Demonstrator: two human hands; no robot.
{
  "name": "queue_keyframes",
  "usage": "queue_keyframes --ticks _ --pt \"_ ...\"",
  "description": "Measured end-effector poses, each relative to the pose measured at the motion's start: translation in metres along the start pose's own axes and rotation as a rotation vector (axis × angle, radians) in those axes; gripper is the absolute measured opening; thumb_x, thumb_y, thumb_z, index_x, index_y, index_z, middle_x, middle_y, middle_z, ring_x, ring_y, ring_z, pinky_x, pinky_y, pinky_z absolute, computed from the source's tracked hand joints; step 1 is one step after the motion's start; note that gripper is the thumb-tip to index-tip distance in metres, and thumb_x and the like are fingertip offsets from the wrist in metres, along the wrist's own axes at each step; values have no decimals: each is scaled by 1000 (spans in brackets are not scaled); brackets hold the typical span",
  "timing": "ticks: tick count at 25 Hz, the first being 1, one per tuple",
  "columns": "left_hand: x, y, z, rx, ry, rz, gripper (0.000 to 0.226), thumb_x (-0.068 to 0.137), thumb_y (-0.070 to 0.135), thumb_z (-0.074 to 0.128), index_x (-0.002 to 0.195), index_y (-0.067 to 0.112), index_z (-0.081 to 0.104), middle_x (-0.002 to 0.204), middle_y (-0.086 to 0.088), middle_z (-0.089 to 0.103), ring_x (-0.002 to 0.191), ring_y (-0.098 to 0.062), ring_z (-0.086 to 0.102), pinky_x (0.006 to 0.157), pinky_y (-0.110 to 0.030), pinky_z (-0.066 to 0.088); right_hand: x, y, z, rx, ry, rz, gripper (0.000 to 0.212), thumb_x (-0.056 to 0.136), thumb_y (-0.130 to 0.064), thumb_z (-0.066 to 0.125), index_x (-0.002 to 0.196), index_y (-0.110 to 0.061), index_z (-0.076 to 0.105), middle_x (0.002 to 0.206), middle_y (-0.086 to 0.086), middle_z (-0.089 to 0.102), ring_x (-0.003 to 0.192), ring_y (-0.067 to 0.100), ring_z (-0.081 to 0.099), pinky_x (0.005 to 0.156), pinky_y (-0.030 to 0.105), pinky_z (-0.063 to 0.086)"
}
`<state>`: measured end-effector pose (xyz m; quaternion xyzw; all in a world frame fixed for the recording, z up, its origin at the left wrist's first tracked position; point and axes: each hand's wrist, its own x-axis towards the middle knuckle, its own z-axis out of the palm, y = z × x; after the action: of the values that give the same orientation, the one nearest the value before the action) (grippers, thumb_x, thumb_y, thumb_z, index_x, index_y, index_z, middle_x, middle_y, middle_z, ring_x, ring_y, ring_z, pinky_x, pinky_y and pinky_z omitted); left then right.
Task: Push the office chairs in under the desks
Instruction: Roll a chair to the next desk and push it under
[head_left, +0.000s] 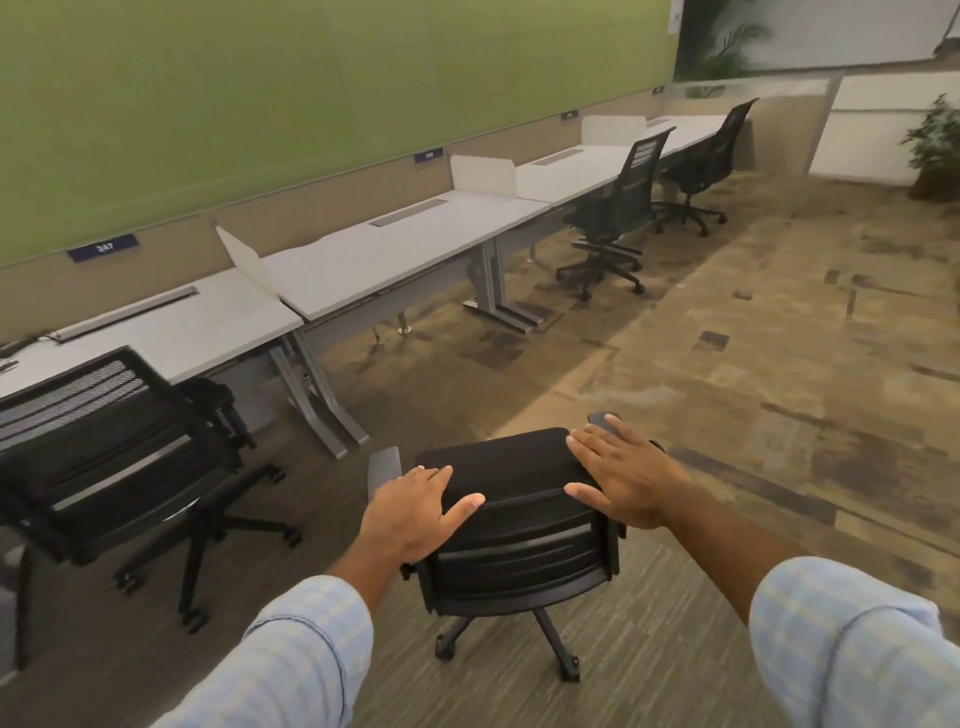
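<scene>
A black mesh office chair (519, 540) stands on the carpet right in front of me, its back towards me, a good step away from the desks. My left hand (415, 506) lies flat on the left top edge of its backrest, fingers spread. My right hand (618, 478) rests flat on the right top edge, fingers apart. Neither hand is curled around the backrest. A row of white desks (395, 249) runs along the green wall. A second black chair (119, 447) stands at the left, close to the nearest desk.
Two more black chairs (613, 218) (711, 156) stand pulled out farther down the row. Grey metal desk legs (322, 405) stand ahead to the left. Low white dividers (483, 174) separate the desks. A potted plant (935, 150) sits far right. Open carpet stretches to the right.
</scene>
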<state>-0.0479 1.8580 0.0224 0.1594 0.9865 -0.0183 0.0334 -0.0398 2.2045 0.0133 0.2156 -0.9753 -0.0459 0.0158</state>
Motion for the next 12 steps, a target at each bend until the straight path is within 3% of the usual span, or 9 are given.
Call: queue_keyframes --ticks 3,12 --pt "12 -2 3 8 50 -16 136 71 102 -19 163 25 46 156 3 61 142 -20 57 103 -45 56 18 10 -1 23 10 -39 88 105 -73 10 167 -13 26 172 8 33 160 23 22 132 44 1" --pt "82 -24 7 27 105 -37 129 77 100 -14 159 26 53 144 3 70 130 -20 67 96 -42 57 94 42 15 107 44 43 91 103 -76 6 163 -15 38 161 5 50 152 21 38 130 42 18"
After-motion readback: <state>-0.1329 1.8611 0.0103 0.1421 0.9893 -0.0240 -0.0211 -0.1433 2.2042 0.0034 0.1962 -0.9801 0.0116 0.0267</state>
